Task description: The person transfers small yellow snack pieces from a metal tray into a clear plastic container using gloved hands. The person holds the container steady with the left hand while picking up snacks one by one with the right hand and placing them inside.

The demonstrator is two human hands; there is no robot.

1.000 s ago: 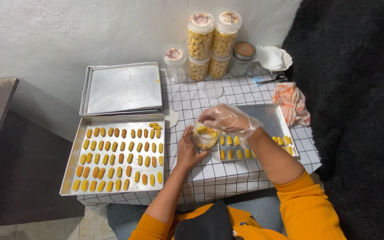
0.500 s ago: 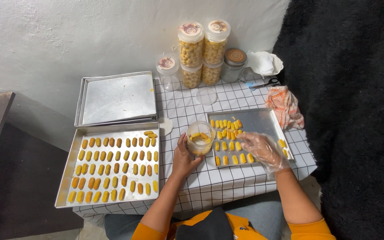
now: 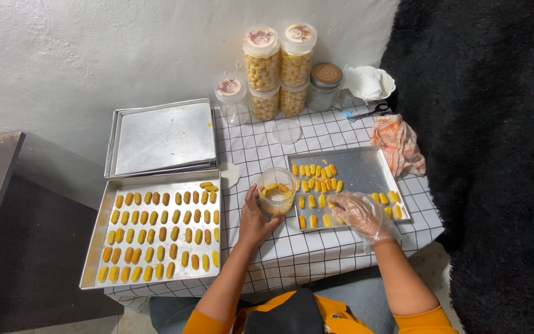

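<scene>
Here the left hand [image 3: 256, 221] steadies the clear jar [image 3: 276, 190] near the counter's [image 3: 292, 256] front edge, its grip wrapped round the jar, while the gloved right hand [image 3: 361, 213], grip loosely curled, settles on cookies [image 3: 317, 201] in the small tray [image 3: 366, 170]; pinching one comes next, I judge.

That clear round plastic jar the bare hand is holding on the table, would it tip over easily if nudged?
Probably yes. The clear round plastic jar looks thin-walled and holds only a few yellow pastries, so it seems light. It stands taller than wide, and the left hand steadies it, which suggests it shifts easily.
</scene>
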